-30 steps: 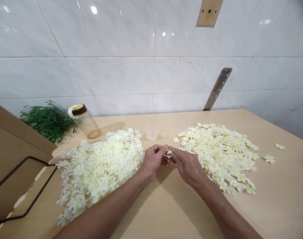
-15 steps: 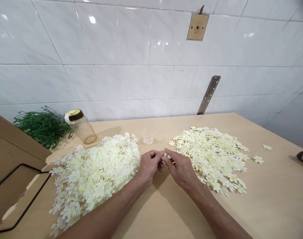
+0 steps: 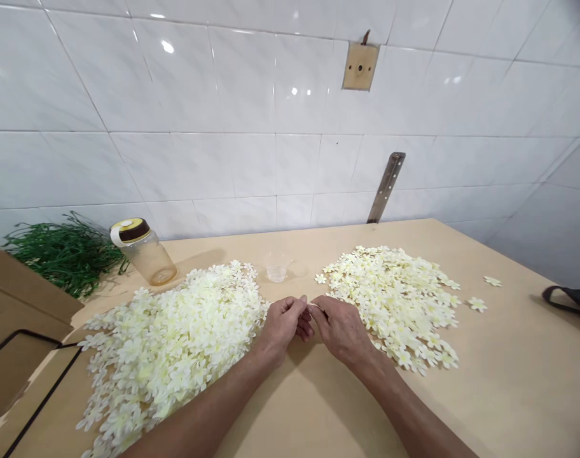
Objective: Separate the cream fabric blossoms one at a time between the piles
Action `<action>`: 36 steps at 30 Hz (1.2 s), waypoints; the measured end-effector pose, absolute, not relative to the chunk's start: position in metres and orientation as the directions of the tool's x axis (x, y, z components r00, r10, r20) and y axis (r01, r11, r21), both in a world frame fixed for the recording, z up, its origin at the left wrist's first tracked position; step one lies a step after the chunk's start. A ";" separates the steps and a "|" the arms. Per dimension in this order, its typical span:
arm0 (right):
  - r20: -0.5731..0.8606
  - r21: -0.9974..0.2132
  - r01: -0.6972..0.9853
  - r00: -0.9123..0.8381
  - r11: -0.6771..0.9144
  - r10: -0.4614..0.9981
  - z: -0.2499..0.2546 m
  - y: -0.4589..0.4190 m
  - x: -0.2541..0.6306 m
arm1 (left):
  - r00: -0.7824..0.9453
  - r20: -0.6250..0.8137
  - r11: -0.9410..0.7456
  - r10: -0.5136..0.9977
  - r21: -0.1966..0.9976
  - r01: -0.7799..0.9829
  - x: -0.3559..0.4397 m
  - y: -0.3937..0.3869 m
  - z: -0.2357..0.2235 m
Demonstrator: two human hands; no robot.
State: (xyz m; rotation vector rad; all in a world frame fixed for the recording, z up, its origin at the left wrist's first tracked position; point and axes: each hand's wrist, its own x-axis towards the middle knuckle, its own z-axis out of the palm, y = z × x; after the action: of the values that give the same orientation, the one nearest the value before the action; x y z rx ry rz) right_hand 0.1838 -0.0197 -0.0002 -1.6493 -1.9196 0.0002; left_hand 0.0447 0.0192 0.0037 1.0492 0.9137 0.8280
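Note:
My left hand (image 3: 286, 323) and my right hand (image 3: 341, 326) meet over the table, fingertips pinched together. A small pale artificial flower is held between them, now almost wholly hidden by the fingers. Left of my hands spreads a large, thick heap of white artificial flowers (image 3: 180, 343). On the right lies a flatter pile of cream-yellow artificial flowers (image 3: 395, 299), a few of them loose at its edges. Just beyond my hands stands a small clear plastic cup (image 3: 276, 270).
A clear bottle (image 3: 149, 257) with a brown and yellow lid stands at the back left, beside green artificial stems (image 3: 63, 254). Cardboard (image 3: 23, 318) and a black wire frame (image 3: 42, 407) edge the left side. A black strap (image 3: 573, 300) lies far right. Behind is a tiled wall (image 3: 247, 165).
My view has tilted up and turned slightly right. The fingers of both hands have closed in, so the small flower that showed between them is now mostly covered.

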 end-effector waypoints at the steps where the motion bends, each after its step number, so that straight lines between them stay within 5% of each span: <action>1: 0.440 -0.367 0.904 -0.038 0.218 0.897 0.000 -0.019 0.185 | 0.393 -0.219 0.289 0.893 0.949 -0.129 0.045 0.019 0.002; 7: 0.384 -0.486 0.867 0.095 0.114 0.919 0.011 -0.018 0.195 | 0.372 -0.162 0.224 0.914 0.966 -0.131 0.048 0.018 -0.005; 11: 0.220 -0.829 0.557 0.248 0.047 0.943 0.022 -0.017 0.207 | 0.371 -0.140 0.180 0.918 0.981 -0.077 0.050 0.015 -0.004; 14: 0.125 -0.941 0.337 0.267 0.029 0.955 0.023 -0.016 0.211 | 0.377 -0.132 0.170 0.917 0.983 -0.070 0.051 0.014 -0.004; 28: 0.003 -0.991 0.136 0.075 -0.008 0.997 0.017 -0.016 0.195 | 0.330 -0.099 0.140 0.939 0.985 -0.101 0.049 0.010 -0.003; 36: 0.008 -0.974 0.225 0.047 -0.002 0.999 0.021 -0.022 0.185 | 0.348 -0.077 0.100 0.934 0.994 -0.047 0.049 0.012 -0.011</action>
State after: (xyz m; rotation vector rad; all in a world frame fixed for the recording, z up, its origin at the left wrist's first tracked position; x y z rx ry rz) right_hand 0.1855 -0.0218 0.0210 -1.3938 -1.3393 1.0556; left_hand 0.0485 0.0117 -0.0113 1.2449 0.9444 0.9137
